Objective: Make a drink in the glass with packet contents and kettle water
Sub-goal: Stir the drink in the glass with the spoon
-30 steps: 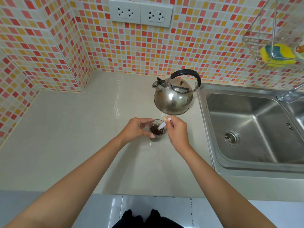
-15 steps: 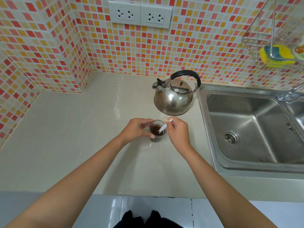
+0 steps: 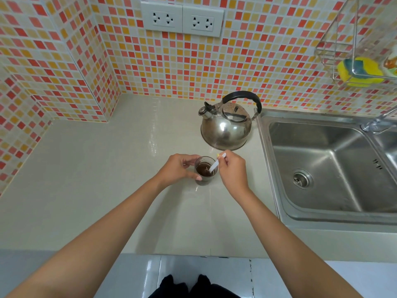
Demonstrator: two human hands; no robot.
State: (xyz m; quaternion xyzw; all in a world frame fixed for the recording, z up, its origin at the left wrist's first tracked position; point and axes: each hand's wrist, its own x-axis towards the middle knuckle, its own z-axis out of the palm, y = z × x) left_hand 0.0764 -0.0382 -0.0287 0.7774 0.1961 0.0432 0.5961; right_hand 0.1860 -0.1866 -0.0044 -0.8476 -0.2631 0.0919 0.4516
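**Stirring the Dark Drink**

Between the two hands, the glass [image 3: 205, 171] is standing on the counter [image 3: 96, 179]. The right hand [image 3: 233, 168] is pinching a thin white stick [image 3: 216, 164] near its top end. It could be the rolled-up packet, but it is too small to tell. The stick is leaning, with its low end going down and to the left into the glass and its high end sticking up past the fingers. So the glass is lying just left of the right hand's pinch, and the stick's long line is pointing from the pinch straight into the drink.

The left hand [image 3: 179, 169] is wrapping around the left side of the glass, with fingers and thumb touching it and holding it steady. Both hands are very near the glass, one on each side.

Inside the glass, a dark brown drink is sitting, filling it most of the way. The step looks like stirring, close to the end of the job, because the drink is already dark.

Just behind the hands, the shiny kettle [image 3: 225, 130] is resting upright, apart from the glass, with its spout pointing left and its black handle on top. Off to the right of the right hand, the sink [image 3: 322, 168] is sitting with nothing in it that I can see. Stirring too hard could slosh the drink over the rim.
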